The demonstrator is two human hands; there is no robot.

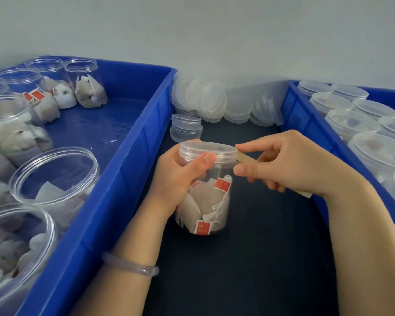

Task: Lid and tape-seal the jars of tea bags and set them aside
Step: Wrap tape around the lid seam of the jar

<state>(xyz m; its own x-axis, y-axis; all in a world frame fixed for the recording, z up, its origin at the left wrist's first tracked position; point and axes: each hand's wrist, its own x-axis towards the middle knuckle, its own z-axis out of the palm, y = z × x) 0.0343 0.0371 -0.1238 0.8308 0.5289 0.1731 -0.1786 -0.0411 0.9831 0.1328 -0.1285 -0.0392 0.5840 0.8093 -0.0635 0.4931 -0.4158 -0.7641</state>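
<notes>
Already lidded jar (205,201), tape (246,158) against it

I was looking down at a small packing station: a dark bench (260,258) set against a plain pale wall (214,30). Blue plastic bins flanked it, the left crate (132,142) full of open jars of tea bags (87,87), the right crate (306,119) holding lidded jars (351,124). Loose clear lids (212,99) were heaped at the back.
</notes>
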